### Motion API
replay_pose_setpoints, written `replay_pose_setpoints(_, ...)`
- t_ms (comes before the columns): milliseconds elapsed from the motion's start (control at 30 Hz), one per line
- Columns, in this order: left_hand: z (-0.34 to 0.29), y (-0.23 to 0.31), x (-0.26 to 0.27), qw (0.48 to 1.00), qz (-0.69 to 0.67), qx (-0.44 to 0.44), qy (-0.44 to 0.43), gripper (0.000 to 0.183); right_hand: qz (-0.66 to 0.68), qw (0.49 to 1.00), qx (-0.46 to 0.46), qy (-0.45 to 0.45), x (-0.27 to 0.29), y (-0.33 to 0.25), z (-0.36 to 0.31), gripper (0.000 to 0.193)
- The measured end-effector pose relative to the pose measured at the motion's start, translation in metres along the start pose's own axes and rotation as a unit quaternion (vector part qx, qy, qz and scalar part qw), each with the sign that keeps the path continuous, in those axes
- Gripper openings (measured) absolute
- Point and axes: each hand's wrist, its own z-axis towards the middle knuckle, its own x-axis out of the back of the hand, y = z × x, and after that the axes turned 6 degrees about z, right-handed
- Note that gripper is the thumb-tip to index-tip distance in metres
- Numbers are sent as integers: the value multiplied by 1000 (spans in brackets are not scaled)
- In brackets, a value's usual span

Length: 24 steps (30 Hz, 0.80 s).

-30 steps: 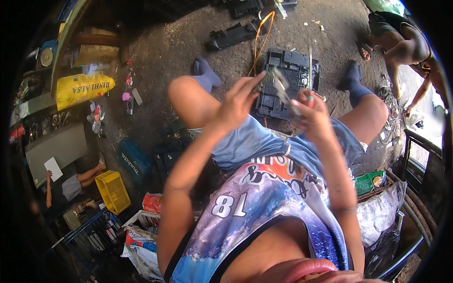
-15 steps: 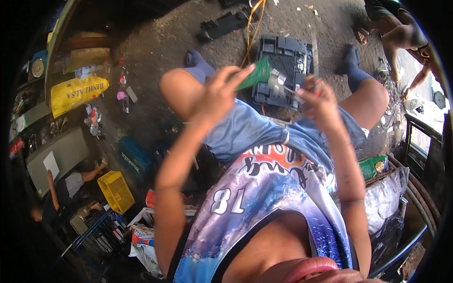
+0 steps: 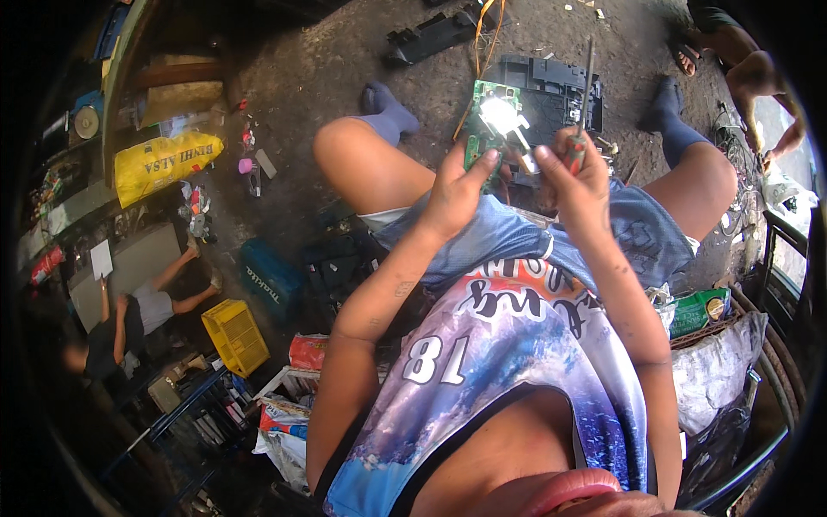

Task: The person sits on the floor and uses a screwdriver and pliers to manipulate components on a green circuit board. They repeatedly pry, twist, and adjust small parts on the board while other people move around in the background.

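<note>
Gripping green circuit board [image 3: 488,121] upper centre, left hand [image 3: 455,194] fingers curled on its edge; right hand [image 3: 575,177] fingers closed round red-handled screwdriver [image 3: 582,103].

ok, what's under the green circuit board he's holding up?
Below the green circuit board lies a black plastic housing on the dirt floor. The board and both hands cover its near part.

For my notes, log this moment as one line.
left hand: holds green circuit board | right hand: holds screwdriver | below: black casing on ground
</note>
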Motion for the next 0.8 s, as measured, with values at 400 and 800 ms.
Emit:
replay_pose_setpoints(400, -1, 25, 6, 974, 157, -162, 16, 41, 186, 977, -40, -101, -16, -31, -6, 40)
replay_pose_setpoints(800, 17, 31, 4, 808, 494, -285, 146, 36, -358, 913, 189, 46, -27, -52, -25, 23)
